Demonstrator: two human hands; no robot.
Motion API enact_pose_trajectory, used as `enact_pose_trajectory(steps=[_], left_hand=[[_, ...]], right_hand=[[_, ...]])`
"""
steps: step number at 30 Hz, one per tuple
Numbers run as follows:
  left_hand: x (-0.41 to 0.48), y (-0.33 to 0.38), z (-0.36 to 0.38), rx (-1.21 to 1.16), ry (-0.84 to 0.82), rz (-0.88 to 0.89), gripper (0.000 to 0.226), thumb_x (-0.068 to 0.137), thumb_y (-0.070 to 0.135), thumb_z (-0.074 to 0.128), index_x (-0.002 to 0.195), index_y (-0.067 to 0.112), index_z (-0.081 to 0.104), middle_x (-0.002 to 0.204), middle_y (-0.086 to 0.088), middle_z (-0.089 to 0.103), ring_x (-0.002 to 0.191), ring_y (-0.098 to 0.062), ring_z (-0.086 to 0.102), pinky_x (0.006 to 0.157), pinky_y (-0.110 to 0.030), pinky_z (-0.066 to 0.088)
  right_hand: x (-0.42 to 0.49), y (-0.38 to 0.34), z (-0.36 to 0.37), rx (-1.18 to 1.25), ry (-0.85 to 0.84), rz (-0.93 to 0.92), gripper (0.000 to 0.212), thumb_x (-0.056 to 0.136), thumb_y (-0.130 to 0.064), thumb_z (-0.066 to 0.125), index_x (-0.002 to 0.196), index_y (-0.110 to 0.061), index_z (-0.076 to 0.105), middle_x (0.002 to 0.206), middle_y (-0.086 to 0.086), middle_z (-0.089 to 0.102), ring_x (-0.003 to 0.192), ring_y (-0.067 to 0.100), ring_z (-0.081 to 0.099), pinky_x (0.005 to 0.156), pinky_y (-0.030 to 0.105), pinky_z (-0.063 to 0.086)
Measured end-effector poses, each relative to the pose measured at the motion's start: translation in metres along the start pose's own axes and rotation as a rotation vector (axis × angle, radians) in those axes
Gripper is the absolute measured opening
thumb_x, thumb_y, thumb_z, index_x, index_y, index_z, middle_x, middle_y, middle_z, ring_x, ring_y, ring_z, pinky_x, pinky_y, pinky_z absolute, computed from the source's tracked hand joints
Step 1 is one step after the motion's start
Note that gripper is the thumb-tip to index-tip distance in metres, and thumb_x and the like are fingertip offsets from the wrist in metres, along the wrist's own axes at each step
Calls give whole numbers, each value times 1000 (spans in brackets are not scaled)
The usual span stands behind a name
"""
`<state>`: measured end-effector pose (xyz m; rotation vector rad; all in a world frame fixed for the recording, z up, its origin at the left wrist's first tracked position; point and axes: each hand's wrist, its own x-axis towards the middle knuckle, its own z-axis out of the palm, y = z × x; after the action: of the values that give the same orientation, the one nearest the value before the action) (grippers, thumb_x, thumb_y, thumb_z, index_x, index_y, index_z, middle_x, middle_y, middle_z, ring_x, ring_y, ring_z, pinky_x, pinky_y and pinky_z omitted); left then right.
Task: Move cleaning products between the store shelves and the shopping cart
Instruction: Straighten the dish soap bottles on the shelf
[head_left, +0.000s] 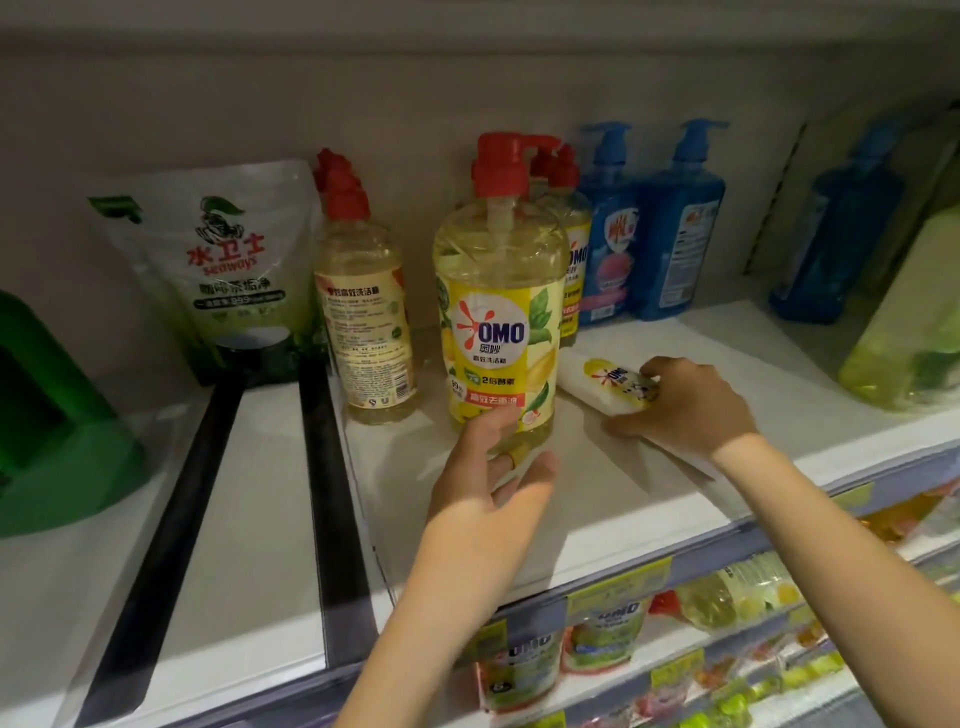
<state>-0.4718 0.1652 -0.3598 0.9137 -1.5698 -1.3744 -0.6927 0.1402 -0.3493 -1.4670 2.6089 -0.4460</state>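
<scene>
Matte white shelf (597, 499), centre frame. Left hand (488, 467) fingers released at clear plastic OMO bottle (493, 332). Right hand (691, 402) fingers grasp flat white packet (584, 379).

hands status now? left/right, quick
Left hand: open, fingers at the base of the OMO bottle, not wrapped round it.
Right hand: fingers curled on the white packet lying on the shelf.

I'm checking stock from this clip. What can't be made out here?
Head view:
Base of the OMO bottle: behind the left hand.
Near end of the white packet: under the right hand; print blurred.
The green container: cut off by the left edge.
The shopping cart: out of frame.
</scene>
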Motion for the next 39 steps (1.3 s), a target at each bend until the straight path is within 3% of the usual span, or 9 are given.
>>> enact_pose_trajectory(steps=[2,6,10,15,19,23,26,31,39], left_hand=[[3,-1,1,3,-3,-14,29,91,14,62,115,29,57,118,11,60,109,-6,59,79,-3,45],[9,-2,5,-11,-32,-63,31,79,31,65,110,28,60,115,3,61,106,-18,63,96,-37,52],[13,5,12,-172,-104,-143,18,96,12,55,108,24,60,121,-6,55,103,-19,64,78,-31,59],[9,14,28,-297,-222,-277,11,97,27,53,104,28,60,121,9,57,103,-15,63,84,-42,57],[18,20,46,-364,-157,-347,22,101,33,45,116,22,58,116,-8,67,98,-26,69,85,-52,56],[21,23,53,-266,-127,-312,14,98,34,49,105,28,60,107,-5,70,90,-22,69,71,-39,58],[10,25,48,-299,-143,-298,11,93,36,58,103,33,60,101,2,73,88,-19,70,66,-31,55],[-9,27,38,-364,-215,-251,17,94,30,57,108,25,64,93,-3,76,79,-17,72,61,-28,56],[-45,29,33,-310,-211,-151,37,87,36,57,113,11,67,98,-9,74,84,-20,72,66,-31,57]], right_hand=[[-2,-1,1,25,56,8,66,71,-52,78,123,-17,57,116,9,65,99,28,60,78,34,49],[-8,-4,-8,225,189,58,57,74,-52,76,113,-14,59,105,11,66,81,25,53,67,30,38],[-26,-7,-22,575,190,107,44,69,-51,80,93,-18,62,82,3,66,67,18,58,52,29,38],[-64,-16,-28,913,53,70,41,66,-40,86,93,-16,66,75,0,67,61,15,63,47,22,45],[-82,-23,-19,1039,-14,-4,35,65,-20,88,92,-14,66,78,1,74,70,18,72,57,29,55],[-94,-26,-14,921,40,-69,43,59,-30,82,97,-24,63,97,6,69,82,21,71,69,41,61],[-109,-20,-22,757,-2,-137,46,63,-34,80,104,-32,59,108,1,56,90,13,65,79,36,58],[-133,-6,-28,1235,-255,-196,26,88,-19,67,113,-21,62,101,10,72,86,20,72,70,32,60],[-170,-5,-21,1408,-136,-257,35,88,-20,57,121,-32,60,100,-4,75,88,18,73,68,29,60]])
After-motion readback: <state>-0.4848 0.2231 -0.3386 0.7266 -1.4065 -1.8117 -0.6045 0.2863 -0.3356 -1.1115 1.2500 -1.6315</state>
